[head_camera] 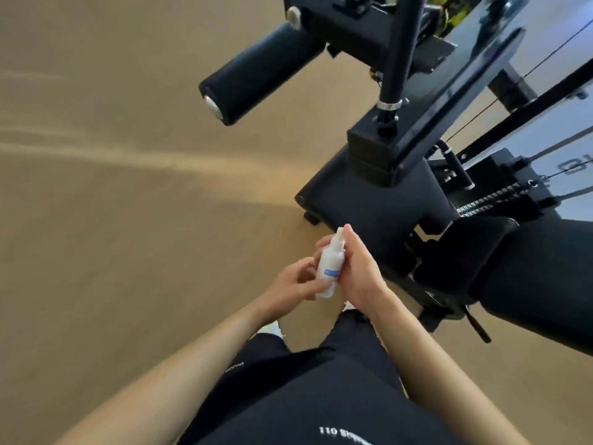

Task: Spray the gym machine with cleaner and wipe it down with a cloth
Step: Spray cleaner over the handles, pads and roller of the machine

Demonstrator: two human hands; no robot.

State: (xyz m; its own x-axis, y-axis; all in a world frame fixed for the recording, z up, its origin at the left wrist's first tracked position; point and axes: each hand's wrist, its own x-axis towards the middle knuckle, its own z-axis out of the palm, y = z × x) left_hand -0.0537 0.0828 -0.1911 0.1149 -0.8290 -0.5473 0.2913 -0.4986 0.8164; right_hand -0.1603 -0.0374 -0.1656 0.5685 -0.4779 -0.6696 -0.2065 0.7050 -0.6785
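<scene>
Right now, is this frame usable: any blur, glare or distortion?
Head view: motion blur streaks the floor; wide-angle distortion bends the gym machine; pale reflections on its glossy panel; spray bottle, left hand and right hand fairly sharp.

White was recorded for the spray bottle [330,263], blue for its label [332,273]. The gym machine [369,200] was noted black, the end cap [212,106] of its roller pad [256,72] white. Tan floor [128,220] logged; black clothing [305,396], white lettering [340,432].
</scene>
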